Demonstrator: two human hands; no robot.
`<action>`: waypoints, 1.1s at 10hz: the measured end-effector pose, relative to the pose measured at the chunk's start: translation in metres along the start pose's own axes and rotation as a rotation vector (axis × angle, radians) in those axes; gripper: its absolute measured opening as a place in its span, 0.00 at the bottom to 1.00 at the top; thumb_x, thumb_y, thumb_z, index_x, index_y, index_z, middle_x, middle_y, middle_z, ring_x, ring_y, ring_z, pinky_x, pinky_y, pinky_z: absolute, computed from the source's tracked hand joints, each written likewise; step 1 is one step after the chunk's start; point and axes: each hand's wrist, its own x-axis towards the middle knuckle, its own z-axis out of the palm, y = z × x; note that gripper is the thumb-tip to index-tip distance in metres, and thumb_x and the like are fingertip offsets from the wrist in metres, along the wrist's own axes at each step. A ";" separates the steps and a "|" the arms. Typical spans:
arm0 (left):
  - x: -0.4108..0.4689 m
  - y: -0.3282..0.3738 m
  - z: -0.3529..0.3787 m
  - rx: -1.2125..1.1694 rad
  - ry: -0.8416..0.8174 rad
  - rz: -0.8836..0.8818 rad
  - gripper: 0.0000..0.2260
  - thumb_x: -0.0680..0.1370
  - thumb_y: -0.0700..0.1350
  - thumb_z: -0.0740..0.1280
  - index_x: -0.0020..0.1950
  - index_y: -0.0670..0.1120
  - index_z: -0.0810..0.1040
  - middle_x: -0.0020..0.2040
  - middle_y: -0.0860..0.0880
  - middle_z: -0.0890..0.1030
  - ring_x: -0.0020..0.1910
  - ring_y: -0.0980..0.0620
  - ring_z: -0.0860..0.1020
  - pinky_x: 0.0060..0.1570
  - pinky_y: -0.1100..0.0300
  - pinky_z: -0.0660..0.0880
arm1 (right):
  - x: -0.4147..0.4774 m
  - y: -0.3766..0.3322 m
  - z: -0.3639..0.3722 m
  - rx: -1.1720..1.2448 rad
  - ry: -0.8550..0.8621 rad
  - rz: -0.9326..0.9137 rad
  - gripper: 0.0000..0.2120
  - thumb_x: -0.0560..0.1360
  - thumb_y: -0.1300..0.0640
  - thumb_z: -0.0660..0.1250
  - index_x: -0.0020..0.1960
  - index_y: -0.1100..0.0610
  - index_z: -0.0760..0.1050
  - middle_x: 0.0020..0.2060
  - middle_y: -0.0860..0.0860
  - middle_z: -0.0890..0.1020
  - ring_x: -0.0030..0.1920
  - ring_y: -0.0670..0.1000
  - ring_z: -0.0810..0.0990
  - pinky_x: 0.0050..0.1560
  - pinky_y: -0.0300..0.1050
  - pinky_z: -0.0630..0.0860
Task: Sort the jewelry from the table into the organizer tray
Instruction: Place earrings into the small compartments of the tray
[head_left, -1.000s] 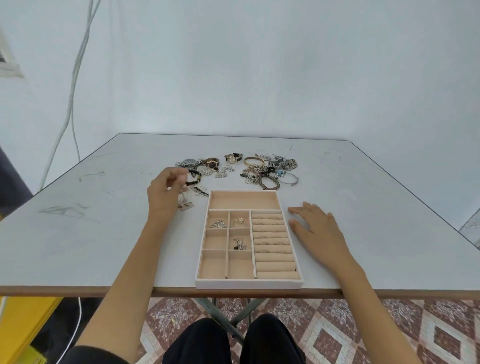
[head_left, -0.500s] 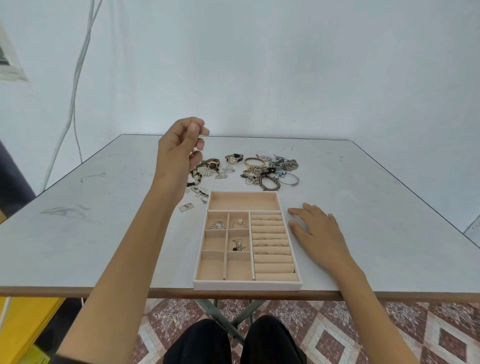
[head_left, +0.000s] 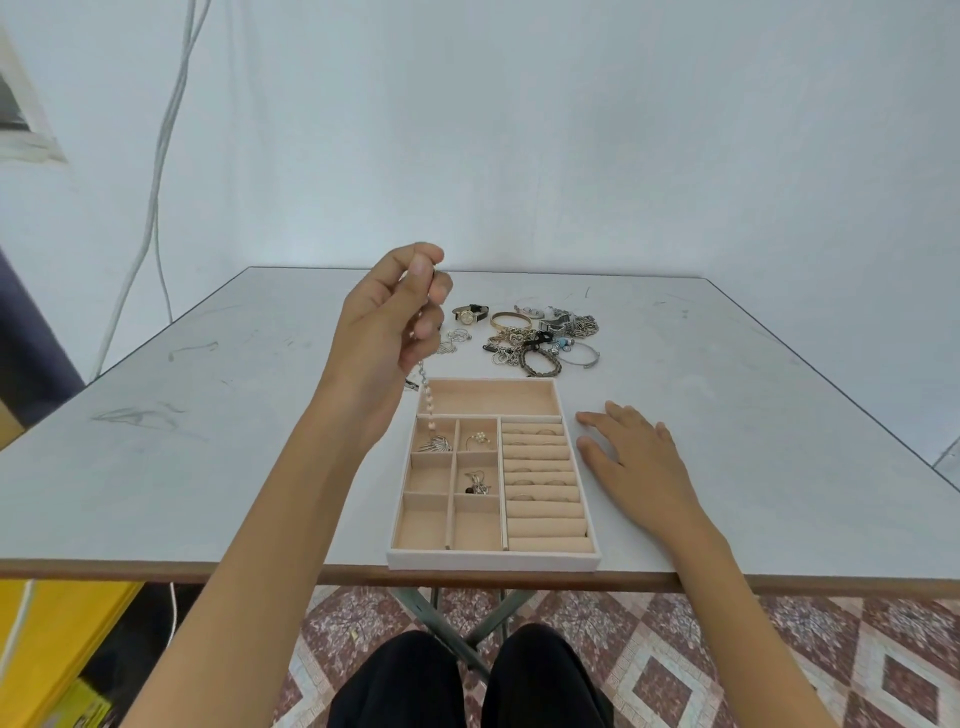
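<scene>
The left hand (head_left: 387, 317) pinched a pearl-beaded chain (head_left: 429, 402) between thumb and fingertips. The chain hung straight down, its end over the organizer tray's (head_left: 493, 561) upper-left small compartment. The right hand (head_left: 636, 457) lay flat, fingers loosely spread, beside the tray.

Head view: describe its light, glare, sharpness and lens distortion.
Head view: soft, even light, no glare on the table, hardly any shadow by the right hand. Head view: wide-angle stretch makes the raised left hand and forearm loom large. Head view: the jewelry pile is small and hard to separate; the chain pinched by the left hand reads clearly.
</scene>
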 end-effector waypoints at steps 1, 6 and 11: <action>-0.009 -0.010 -0.005 0.011 0.002 -0.025 0.06 0.82 0.45 0.59 0.49 0.49 0.74 0.35 0.54 0.71 0.30 0.56 0.61 0.31 0.61 0.53 | 0.000 0.000 0.000 -0.004 0.002 0.000 0.20 0.82 0.47 0.51 0.73 0.45 0.63 0.76 0.50 0.58 0.77 0.49 0.51 0.75 0.51 0.43; -0.033 -0.047 -0.022 0.189 -0.017 -0.137 0.06 0.81 0.42 0.59 0.52 0.45 0.75 0.39 0.52 0.81 0.39 0.53 0.79 0.39 0.62 0.77 | -0.002 -0.001 -0.002 0.010 0.000 -0.001 0.20 0.82 0.47 0.51 0.73 0.45 0.63 0.76 0.50 0.58 0.77 0.49 0.51 0.75 0.52 0.43; -0.046 -0.051 -0.052 0.759 -0.130 -0.043 0.05 0.77 0.46 0.66 0.47 0.49 0.82 0.44 0.58 0.82 0.45 0.61 0.79 0.47 0.76 0.69 | -0.003 -0.002 -0.002 0.005 -0.002 0.003 0.20 0.82 0.47 0.51 0.73 0.45 0.63 0.76 0.50 0.58 0.77 0.49 0.51 0.75 0.51 0.43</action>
